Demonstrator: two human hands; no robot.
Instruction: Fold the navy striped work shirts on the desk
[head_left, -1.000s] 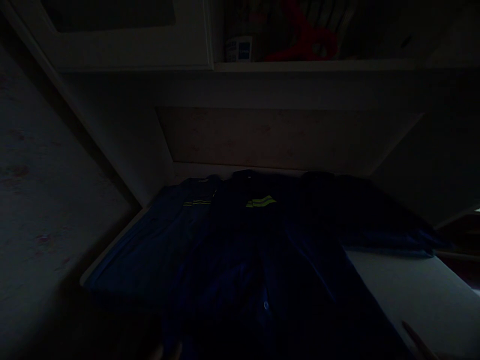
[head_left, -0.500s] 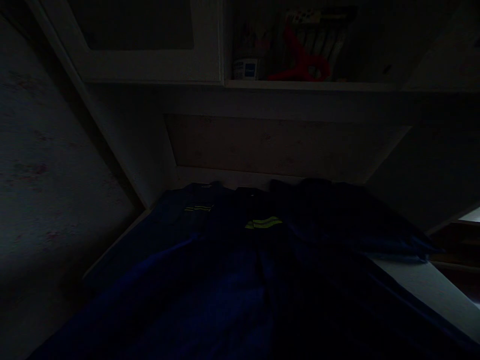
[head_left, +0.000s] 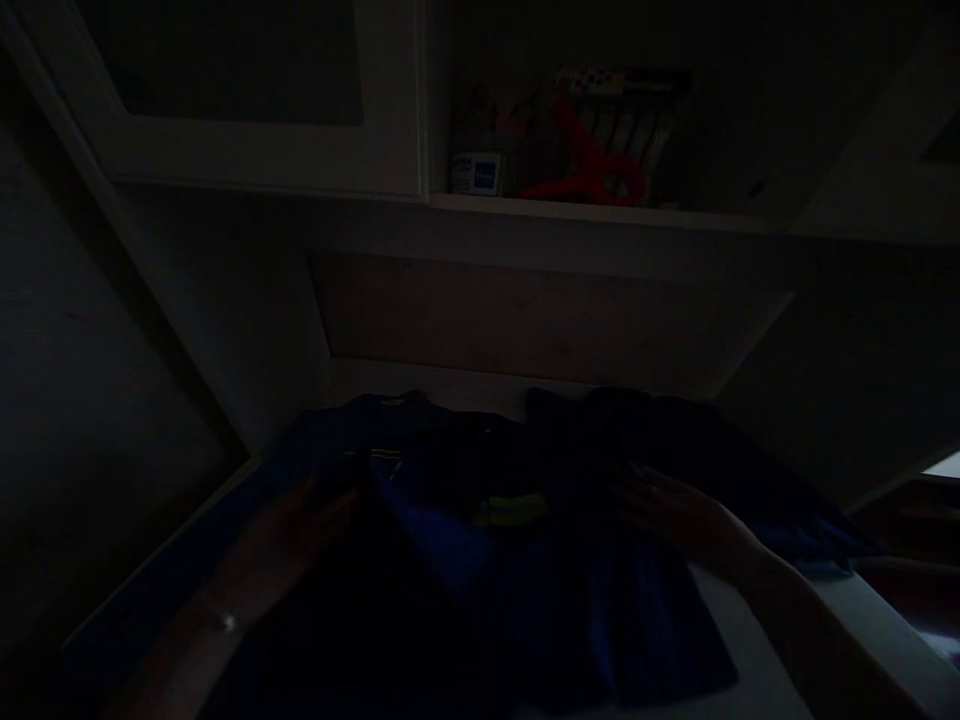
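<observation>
A dark blue garment (head_left: 525, 600) with a yellow-green stripe (head_left: 516, 509) lies spread before me, its cloth partly raised in a fold. At its left side is my left hand (head_left: 289, 535), smeared by motion, with the fingers close to the lifted fold; whether they grip it I cannot tell. My right hand (head_left: 679, 515) reaches over the garment's right side, fingers stretched out toward the cloth. Behind on the left lies another dark blue garment (head_left: 300, 450) with thin yellow lines. The picture is very dark and hides much of the cloth's outline.
More dark cloth (head_left: 720, 450) lies at the back right of the white surface (head_left: 750, 640). Above hangs a white cabinet with an open shelf (head_left: 600, 210), holding a red object (head_left: 592, 175) and a labelled container (head_left: 476, 174). A wall stands close on the left.
Both hands have come into view over the garment. The garment's long spread parts at lower left and right have been drawn inward, and a fold now rises in the middle. My view has shifted slightly.
</observation>
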